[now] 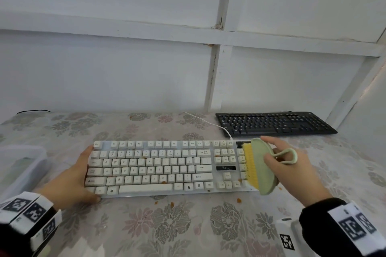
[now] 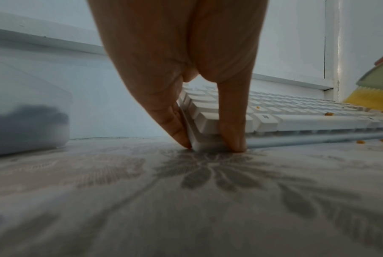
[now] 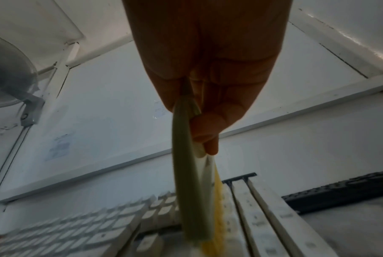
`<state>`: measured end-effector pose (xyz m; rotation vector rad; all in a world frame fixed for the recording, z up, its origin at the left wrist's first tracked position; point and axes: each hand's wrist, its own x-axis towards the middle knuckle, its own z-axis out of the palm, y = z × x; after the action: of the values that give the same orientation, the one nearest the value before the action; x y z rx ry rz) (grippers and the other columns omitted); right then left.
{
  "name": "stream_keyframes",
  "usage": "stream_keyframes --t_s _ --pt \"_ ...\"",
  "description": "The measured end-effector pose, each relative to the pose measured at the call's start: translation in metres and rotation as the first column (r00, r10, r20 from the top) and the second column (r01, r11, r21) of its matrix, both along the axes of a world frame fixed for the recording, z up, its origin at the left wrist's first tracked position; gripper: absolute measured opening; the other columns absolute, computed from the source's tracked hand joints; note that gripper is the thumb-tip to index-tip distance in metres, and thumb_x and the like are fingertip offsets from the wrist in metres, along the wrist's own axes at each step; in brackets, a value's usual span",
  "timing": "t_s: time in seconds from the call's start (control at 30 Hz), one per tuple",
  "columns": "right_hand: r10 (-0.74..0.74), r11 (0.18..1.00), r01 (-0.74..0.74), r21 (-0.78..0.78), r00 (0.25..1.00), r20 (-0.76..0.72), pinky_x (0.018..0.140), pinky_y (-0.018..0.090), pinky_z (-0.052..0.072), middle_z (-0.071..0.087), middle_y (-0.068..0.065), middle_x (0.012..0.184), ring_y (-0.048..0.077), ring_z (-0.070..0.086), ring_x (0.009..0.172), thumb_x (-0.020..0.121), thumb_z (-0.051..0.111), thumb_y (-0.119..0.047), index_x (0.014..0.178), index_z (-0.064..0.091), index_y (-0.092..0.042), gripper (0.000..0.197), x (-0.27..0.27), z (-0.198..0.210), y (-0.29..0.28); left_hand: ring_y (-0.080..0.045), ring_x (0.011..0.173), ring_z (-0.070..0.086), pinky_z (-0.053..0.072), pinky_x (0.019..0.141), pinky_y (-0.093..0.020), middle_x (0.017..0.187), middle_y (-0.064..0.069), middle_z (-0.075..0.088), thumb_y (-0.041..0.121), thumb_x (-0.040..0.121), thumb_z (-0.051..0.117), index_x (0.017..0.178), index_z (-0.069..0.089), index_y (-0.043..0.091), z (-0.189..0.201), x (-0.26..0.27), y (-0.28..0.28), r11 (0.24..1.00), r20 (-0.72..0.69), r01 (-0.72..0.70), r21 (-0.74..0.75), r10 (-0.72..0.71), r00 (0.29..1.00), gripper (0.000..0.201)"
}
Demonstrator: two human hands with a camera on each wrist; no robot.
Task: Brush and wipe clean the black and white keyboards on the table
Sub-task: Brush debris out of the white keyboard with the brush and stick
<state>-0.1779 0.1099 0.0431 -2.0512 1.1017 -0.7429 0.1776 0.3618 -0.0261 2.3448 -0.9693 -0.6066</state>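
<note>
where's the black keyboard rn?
Head view: the flat black plastic keyboard lies far right on the table, against the wall, behind the white keyboard's number-pad end.

Place: you are at a table in a plain room that looks like a home or a makeshift work corner; which of the two, you cannot tell.
Walls: the white panelled wall [image 1: 125, 64] on the far side is crossed by painted battens, with chipped paint at the joints.
Table: your table carries a flowered cloth [image 1: 177, 223] under a clear cover, the sort used at home.
Fan: a wall fan [image 3: 8, 73] hangs high on the left in your right wrist view.
Papers: small printed sheets [image 3: 59, 147] are stuck to the wall below that fan.
Box: a clear plastic box [image 1: 20, 165] sits at your near left.
</note>
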Motion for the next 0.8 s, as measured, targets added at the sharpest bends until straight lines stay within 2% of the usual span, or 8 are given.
stream_keyframes --t_s 0.1,0.23,0.33,0.47,0.57,0.67,0.73,0.8 --pt "0.039 0.999 -0.038 0.023 0.997 -0.068 0.048 0.031 0.042 0.064 0.008 0.075 0.019 0.049 0.056 0.089 0.054 -0.010 0.114 0.059 -0.038 0.038 -0.010 -0.011 0.007 -0.017 0.092 0.059 0.044 0.079 -0.025 0.113 -0.001 0.056 0.004 0.058 0.084 0.146 -0.007 0.034 0.001 0.000 -0.001 1.000 -0.005 -0.002 -0.011 0.002 1.000 0.130" --pt "0.055 0.996 -0.050 0.069 0.996 -0.068 0.045 0.029 0.042 0.062 0.007 0.069 0.018 0.046 0.052 0.087 0.054 -0.005 0.108 0.063 -0.034 0.037 -0.015 0.001 0.008 -0.018 0.096 0.061 0.046 0.083 -0.028 0.116 -0.002 0.057 0.006 0.057 0.085 0.145 -0.009 0.036 -0.001 0.003 0.000 1.000 -0.005 0.007 -0.004 -0.007 1.000 0.132" --pt "-0.008 1.000 0.007 0.025 0.999 0.053 0.047 0.027 0.047 0.067 0.004 0.085 0.021 0.054 0.062 0.088 0.053 -0.003 0.112 0.062 -0.033 0.039 -0.011 0.015 0.001 -0.018 0.096 0.061 0.047 0.084 -0.029 0.116 -0.001 0.057 0.008 0.057 0.085 0.144 -0.010 0.038 -0.002 0.004 0.001 1.000 -0.003 0.014 -0.001 -0.014 1.000 0.133" --pt "0.003 1.000 -0.002 -0.015 0.996 0.094 0.051 0.018 0.045 0.065 -0.009 0.101 0.011 0.060 0.076 0.089 0.052 -0.007 0.120 0.058 -0.035 0.042 0.005 0.019 -0.008 -0.016 0.098 0.061 0.047 0.085 -0.027 0.115 0.002 0.056 0.010 0.057 0.086 0.144 -0.011 0.036 -0.003 0.005 0.001 1.000 0.010 0.030 -0.003 -0.030 1.000 0.133" --pt "0.017 1.000 -0.018 0.003 0.999 0.029 0.045 0.018 0.043 0.067 0.001 0.090 0.016 0.055 0.064 0.089 0.052 -0.008 0.115 0.058 -0.037 0.039 0.005 0.007 -0.006 -0.015 0.096 0.061 0.047 0.084 -0.026 0.114 0.003 0.057 0.011 0.057 0.086 0.144 -0.011 0.037 -0.004 0.006 0.001 1.000 0.019 0.029 -0.003 -0.029 0.999 0.133" --pt "0.058 0.997 -0.056 0.050 0.997 -0.046 0.046 0.027 0.041 0.065 0.010 0.079 0.020 0.049 0.056 0.089 0.053 -0.010 0.109 0.060 -0.040 0.037 -0.007 -0.009 0.002 -0.015 0.096 0.060 0.047 0.084 -0.027 0.112 0.005 0.056 0.009 0.056 0.086 0.142 -0.009 0.042 -0.005 0.006 0.001 0.999 0.007 0.031 -0.021 -0.030 1.000 0.132" --pt "0.079 0.994 -0.074 0.079 0.994 -0.069 0.045 0.027 0.042 0.065 0.009 0.079 0.022 0.049 0.056 0.089 0.054 -0.007 0.104 0.061 -0.042 0.038 -0.015 -0.008 0.008 -0.015 0.096 0.061 0.047 0.085 -0.028 0.112 0.004 0.056 0.009 0.056 0.086 0.141 -0.009 0.043 -0.005 0.007 0.001 0.999 0.010 0.033 -0.017 -0.033 0.999 0.132" --pt "0.066 0.996 -0.062 0.070 0.997 -0.049 0.042 0.021 0.042 0.065 0.005 0.081 0.020 0.051 0.058 0.088 0.054 -0.005 0.100 0.061 -0.041 0.039 -0.017 0.001 0.010 -0.016 0.096 0.061 0.047 0.085 -0.029 0.112 0.002 0.057 0.008 0.056 0.086 0.141 -0.010 0.044 -0.005 0.007 0.001 1.000 0.004 0.026 -0.017 -0.026 1.000 0.133"
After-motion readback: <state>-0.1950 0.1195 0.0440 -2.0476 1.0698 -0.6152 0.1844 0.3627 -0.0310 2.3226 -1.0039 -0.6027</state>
